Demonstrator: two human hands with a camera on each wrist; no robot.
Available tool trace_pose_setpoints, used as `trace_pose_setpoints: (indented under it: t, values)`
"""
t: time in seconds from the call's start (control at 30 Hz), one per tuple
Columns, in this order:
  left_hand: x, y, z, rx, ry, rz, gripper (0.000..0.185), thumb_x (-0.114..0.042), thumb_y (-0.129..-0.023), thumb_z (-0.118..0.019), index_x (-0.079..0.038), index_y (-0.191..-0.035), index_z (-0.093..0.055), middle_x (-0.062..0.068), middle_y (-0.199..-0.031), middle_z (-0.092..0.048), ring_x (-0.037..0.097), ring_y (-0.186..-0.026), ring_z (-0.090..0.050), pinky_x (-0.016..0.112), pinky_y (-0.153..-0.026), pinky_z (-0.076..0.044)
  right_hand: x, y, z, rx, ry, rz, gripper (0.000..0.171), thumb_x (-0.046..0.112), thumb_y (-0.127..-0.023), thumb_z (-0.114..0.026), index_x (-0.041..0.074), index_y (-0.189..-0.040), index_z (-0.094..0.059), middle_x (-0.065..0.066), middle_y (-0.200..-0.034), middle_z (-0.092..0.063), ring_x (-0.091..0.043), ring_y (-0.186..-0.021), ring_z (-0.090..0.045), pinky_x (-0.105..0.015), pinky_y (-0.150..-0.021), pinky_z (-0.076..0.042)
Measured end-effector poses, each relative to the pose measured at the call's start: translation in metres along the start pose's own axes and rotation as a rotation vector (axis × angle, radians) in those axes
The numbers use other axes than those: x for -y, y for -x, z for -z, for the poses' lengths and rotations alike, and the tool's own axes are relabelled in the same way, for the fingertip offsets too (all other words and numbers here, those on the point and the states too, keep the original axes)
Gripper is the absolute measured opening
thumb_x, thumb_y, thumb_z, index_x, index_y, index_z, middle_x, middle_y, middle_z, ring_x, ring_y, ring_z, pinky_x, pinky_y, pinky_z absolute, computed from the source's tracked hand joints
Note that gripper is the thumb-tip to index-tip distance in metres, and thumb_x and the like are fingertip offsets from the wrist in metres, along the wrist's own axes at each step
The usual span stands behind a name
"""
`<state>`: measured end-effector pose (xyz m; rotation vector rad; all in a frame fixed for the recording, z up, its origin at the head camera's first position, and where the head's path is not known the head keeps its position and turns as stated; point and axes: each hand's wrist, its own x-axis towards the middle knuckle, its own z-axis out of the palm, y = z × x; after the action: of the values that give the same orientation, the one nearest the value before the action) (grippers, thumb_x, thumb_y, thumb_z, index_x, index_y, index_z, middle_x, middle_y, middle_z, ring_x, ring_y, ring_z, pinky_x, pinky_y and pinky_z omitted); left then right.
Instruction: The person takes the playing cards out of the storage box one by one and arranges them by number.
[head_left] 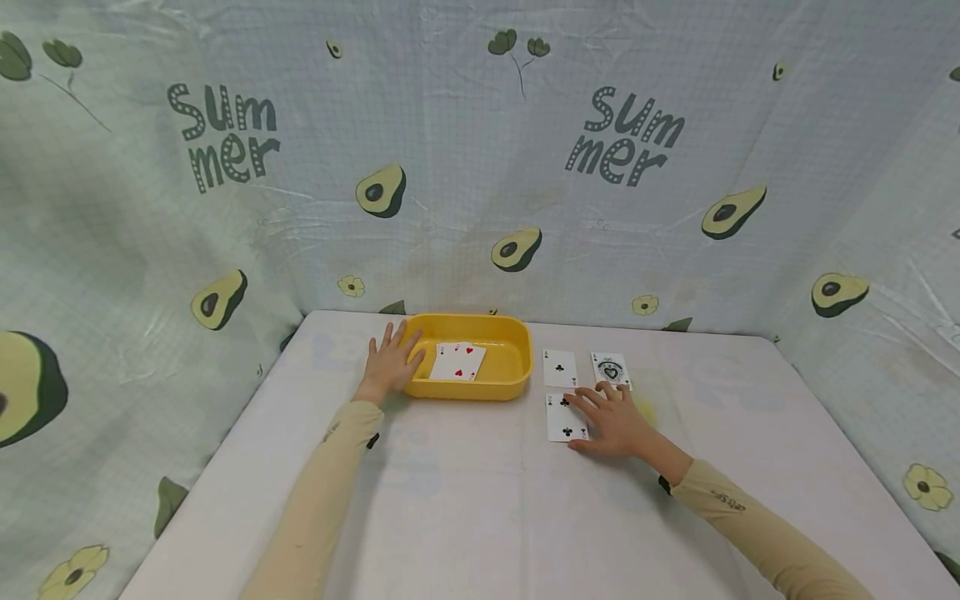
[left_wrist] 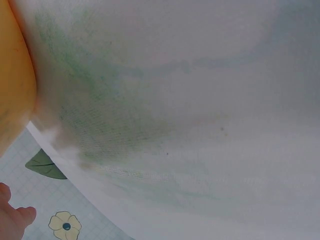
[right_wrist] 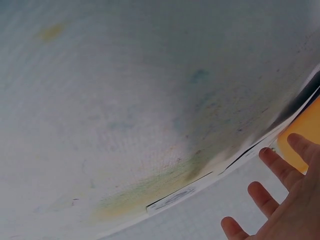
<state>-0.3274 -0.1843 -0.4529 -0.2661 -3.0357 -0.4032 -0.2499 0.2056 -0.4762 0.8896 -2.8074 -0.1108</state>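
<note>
A yellow tray [head_left: 510, 360] sits at the back of the white table [head_left: 465, 500], with red-suited playing cards [head_left: 457, 362] lying face up inside it. My left hand [head_left: 392, 360] rests flat against the tray's left rim with straight fingers. To the right of the tray lie a club card [head_left: 560, 367], an ace of spades [head_left: 611, 370] and a nearer club card [head_left: 564, 419]. My right hand [head_left: 611, 419] lies spread on the nearer club card, fingers straight. The right wrist view shows my fingers [right_wrist: 280, 167] spread above the table and the tray [right_wrist: 307, 135]. The left wrist view shows the tray wall [left_wrist: 12, 80].
A cloth printed with avocados and the word "Summer" [head_left: 480, 167] hangs behind and at both sides of the table. The table's front half [head_left: 480, 533] carries only my two sleeves.
</note>
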Motion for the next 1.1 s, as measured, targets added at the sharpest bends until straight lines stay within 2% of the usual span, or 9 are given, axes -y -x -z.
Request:
trace_pose_setpoints:
  t: [0.43,0.7,1.1]
  values:
    - [-0.001,0.001,0.001,-0.003,-0.016,0.005,0.052,-0.04,-0.095,-0.031,-0.017,-0.141,-0.028,0.013,-0.15,-0.012,0.037,-0.138,-0.005,0.061,-0.106,-0.01,0.0,-0.001,0.003,0.031,-0.03,-0.007,0.076,0.065,-0.072,-0.053,0.022,-0.134,-0.041,-0.003,-0.129,-0.048,-0.029,-0.107,-0.041,-0.054,-0.085,-0.033]
    - [-0.002,0.0,0.001,0.003,-0.005,0.013,0.052,-0.04,-0.095,-0.031,-0.017,-0.141,-0.027,0.013,-0.15,-0.012,0.036,-0.138,-0.004,0.062,-0.106,-0.008,-0.001,-0.003,0.002,-0.041,-0.045,0.018,0.076,0.065,-0.072,-0.055,0.021,-0.132,-0.043,-0.003,-0.127,-0.05,-0.029,-0.105,-0.042,-0.053,-0.082,-0.033]
    - [-0.002,0.0,0.002,0.013,0.006,0.017,0.052,-0.041,-0.095,-0.03,-0.017,-0.141,-0.026,0.013,-0.151,-0.01,0.036,-0.138,-0.003,0.062,-0.106,-0.006,0.007,-0.018,0.014,-0.002,-0.086,-0.003,0.073,0.062,-0.075,-0.054,0.021,-0.135,-0.04,-0.004,-0.131,-0.047,-0.029,-0.109,-0.038,-0.055,-0.087,-0.03]
